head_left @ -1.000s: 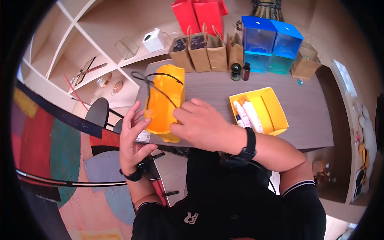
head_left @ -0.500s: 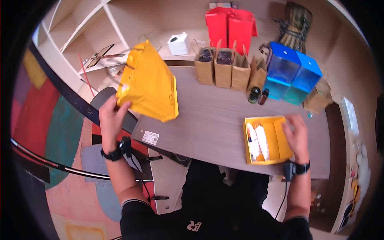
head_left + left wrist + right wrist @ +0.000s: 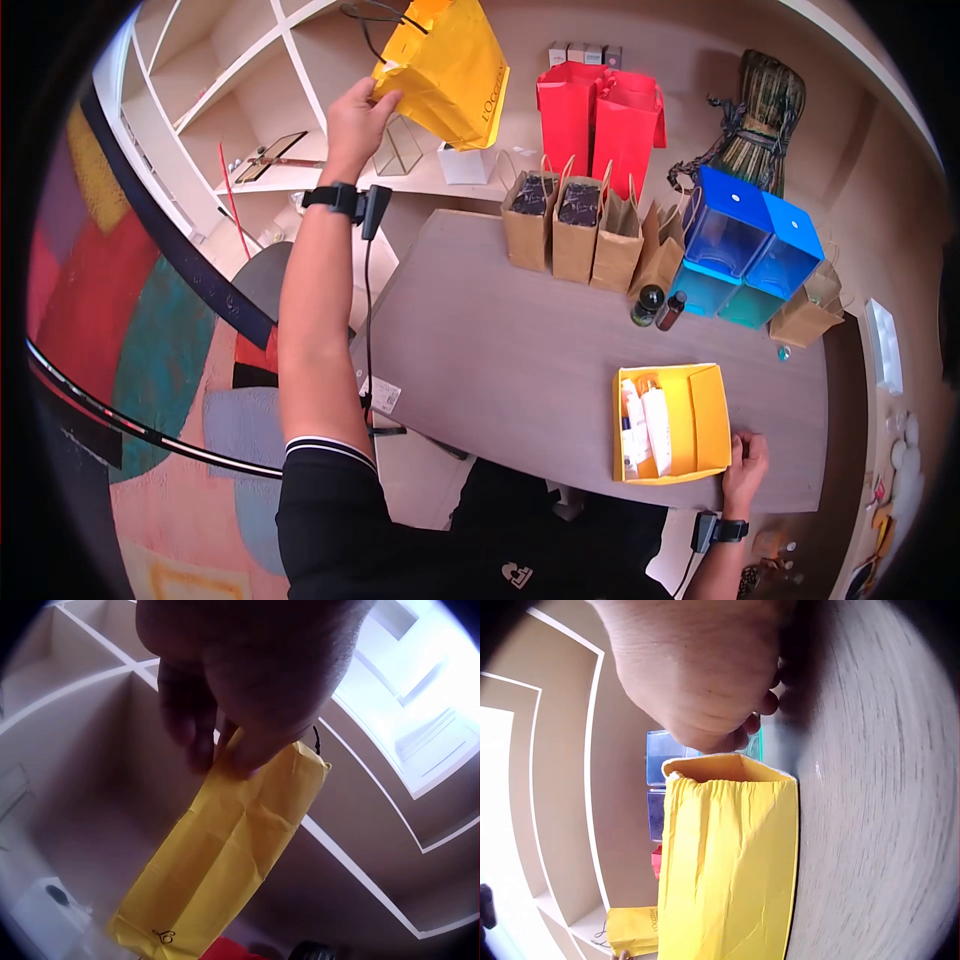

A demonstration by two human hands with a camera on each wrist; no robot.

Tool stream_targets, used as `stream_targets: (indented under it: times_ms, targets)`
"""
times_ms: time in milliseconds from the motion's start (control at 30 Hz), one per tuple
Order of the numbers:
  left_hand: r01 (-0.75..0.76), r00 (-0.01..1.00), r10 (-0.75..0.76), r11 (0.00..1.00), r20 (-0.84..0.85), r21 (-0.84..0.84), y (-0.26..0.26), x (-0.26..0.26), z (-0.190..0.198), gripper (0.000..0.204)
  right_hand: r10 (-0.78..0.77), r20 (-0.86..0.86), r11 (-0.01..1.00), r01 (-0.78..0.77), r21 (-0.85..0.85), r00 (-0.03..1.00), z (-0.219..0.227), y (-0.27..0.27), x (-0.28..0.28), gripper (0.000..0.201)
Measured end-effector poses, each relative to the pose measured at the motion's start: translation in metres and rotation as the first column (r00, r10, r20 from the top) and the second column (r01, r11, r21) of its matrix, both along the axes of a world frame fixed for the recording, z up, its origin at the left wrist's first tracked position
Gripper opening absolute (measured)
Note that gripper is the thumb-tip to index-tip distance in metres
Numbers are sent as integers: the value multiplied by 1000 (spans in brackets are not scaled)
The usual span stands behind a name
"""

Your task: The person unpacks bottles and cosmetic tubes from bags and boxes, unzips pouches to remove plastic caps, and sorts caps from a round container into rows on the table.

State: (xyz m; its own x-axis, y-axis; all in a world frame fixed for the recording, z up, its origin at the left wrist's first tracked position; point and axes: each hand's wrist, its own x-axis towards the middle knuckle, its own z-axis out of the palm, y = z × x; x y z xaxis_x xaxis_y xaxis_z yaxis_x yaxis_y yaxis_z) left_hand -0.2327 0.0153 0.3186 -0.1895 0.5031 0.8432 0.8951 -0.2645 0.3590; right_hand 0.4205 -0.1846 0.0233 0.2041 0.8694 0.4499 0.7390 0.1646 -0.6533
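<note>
My left hand [image 3: 358,125] is raised over the far left of the table, pinching a yellow paper bag [image 3: 455,75] between thumb and fingers at its upper edge. The bag hangs tilted, its dark cord handles loose on top; lettering shows on it in the left wrist view, where my thumb lies flat against the yellow paper [image 3: 225,840]. Near the front right, my right hand [image 3: 745,470] rests on the table beside a yellow open box [image 3: 712,415], its fingers loosely curled and holding nothing. White tubes [image 3: 656,430] lie in the box's left side.
Along the back stand brown paper bags [image 3: 574,240], two red bags [image 3: 625,130] and stacked blue and teal clear boxes [image 3: 735,225]. Two small dark bottles [image 3: 648,305] are in front of them. Behind the table, a shelf holds a white box [image 3: 465,165].
My left hand has lifted the yellow bag off the table and carried it up and away to the back. My right hand left the bag and came down beside the yellow box.
</note>
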Motion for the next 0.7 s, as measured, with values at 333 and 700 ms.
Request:
stream_targets:
  times_ms: [333, 700]
  targets:
    - [-128, 992, 126, 974, -23, -186, 137, 10, -43, 35, -35, 4, 997, 35, -64, 999, 4, 2, 1, 13]
    - [-17, 985, -51, 924, -167, -382, 224, -33, -132, 59, -35, 42, 995, 39, -94, 998, 1, 4, 2, 10]
